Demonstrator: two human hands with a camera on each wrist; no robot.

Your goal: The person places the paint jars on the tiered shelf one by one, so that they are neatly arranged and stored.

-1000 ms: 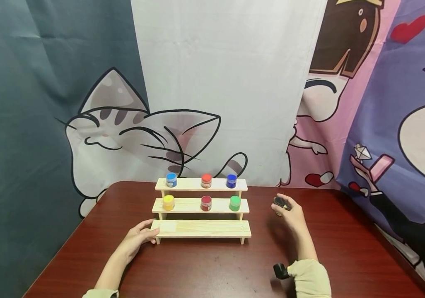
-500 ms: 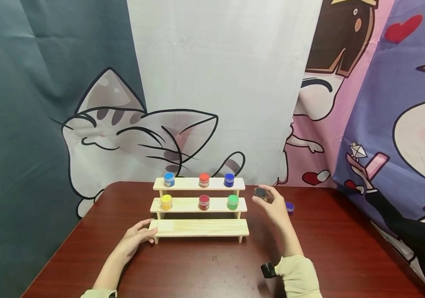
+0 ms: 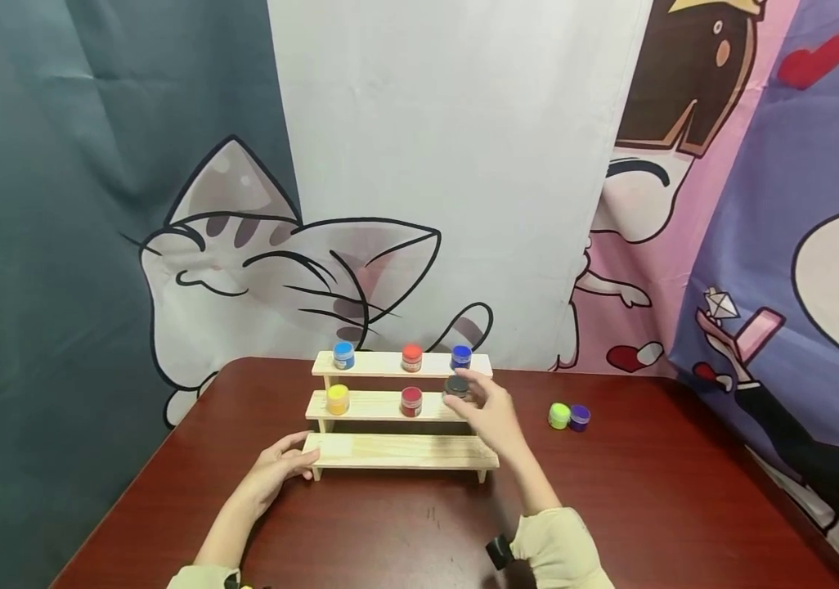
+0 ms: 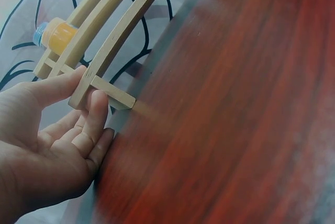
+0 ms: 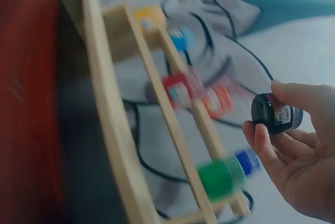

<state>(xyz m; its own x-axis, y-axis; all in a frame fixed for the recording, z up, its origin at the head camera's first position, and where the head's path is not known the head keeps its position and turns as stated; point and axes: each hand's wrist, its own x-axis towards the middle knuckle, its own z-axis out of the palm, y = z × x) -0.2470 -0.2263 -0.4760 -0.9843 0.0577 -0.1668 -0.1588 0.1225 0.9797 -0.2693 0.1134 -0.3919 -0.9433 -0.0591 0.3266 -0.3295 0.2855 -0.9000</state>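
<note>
A three-step wooden display rack point(image 3: 401, 450) stands on the table. My left hand point(image 3: 270, 474) pinches the left end of its lowest shelf, thumb above and fingers below, as the left wrist view shows. Between thumb and fingers my right hand point(image 3: 493, 415) holds a small black paint jar point(image 5: 273, 113), over the rack's right side. The green jar point(image 5: 222, 178) on the middle shelf is hidden behind that hand in the head view. Also on the middle shelf are a yellow jar point(image 3: 338, 399) and a dark red jar point(image 3: 410, 402).
Light blue point(image 3: 343, 355), red point(image 3: 411, 357) and dark blue point(image 3: 461, 357) jars line the top shelf. A lime-green jar point(image 3: 559, 415) and a purple-blue jar point(image 3: 579, 417) sit side by side on the table to the right. Behind the table hangs a printed cloth point(image 3: 464, 180).
My right hand has carried the black jar leftward from the table's right side to the rack, uncovering the lime-green and purple-blue jars. My left hand keeps its grip on the rack.
</note>
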